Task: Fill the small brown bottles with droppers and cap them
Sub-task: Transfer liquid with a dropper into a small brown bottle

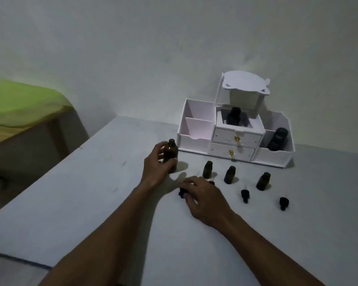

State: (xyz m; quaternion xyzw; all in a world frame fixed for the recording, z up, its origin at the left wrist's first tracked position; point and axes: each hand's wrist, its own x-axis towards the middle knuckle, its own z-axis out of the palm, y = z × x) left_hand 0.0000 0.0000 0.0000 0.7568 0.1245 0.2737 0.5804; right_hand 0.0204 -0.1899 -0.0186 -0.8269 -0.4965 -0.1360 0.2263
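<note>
My left hand (156, 164) grips a larger brown bottle (170, 152) that stands upright on the grey table, left of the white organizer. My right hand (203, 198) rests on the table with its fingers closed on a black dropper cap (182, 193). Three small brown bottles stand open in a row: one (207, 169) just beyond my right hand, one (229, 174) in the middle, one (263, 181) at the right. Two more black dropper caps (245, 195) (283, 202) lie in front of them.
A white desk organizer (194, 139) with two small drawers stands against the wall. It holds a dark bottle (234, 115) in its middle tray and a dark container (277, 138) in its right bin. The table's left edge (56, 172) drops off beside a green-covered surface (19, 102).
</note>
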